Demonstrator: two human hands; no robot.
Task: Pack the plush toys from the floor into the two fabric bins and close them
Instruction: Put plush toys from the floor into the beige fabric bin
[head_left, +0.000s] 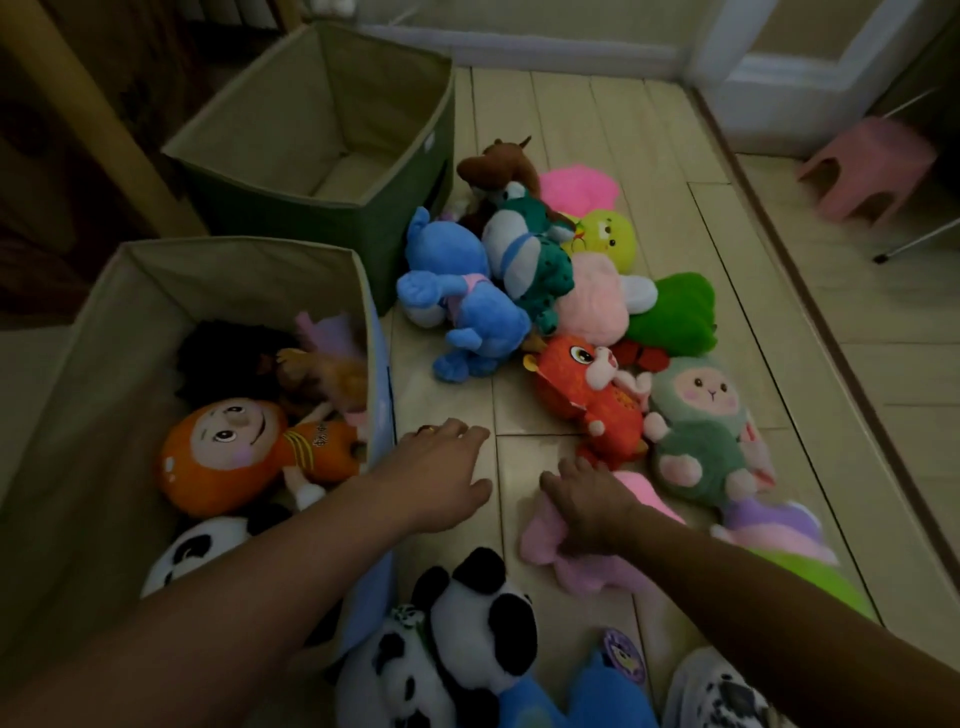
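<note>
Both arms reach out over the wooden floor (597, 130); the left hand (447, 473) hovers flat with fingers relaxed, holding nothing, just beside the near bin (72, 374); the right hand (587, 499) rests on a pink plush (587, 561), fingers curled down into it, so its grip looks closed on that toy. The near bin already has an orange doll (244, 457) and a panda (202, 545) inside (plus some darker stuff I can't make out); the green bin (363, 228) further back stands open, with nothing visible on its floor. The main pile sits right of the bins: blue plush (462, 306), red-orange dragon (587, 400), green sheep (696, 436), yellow-green chick (608, 239). Another panda (467, 639) lies near the bottom edge.
</note>
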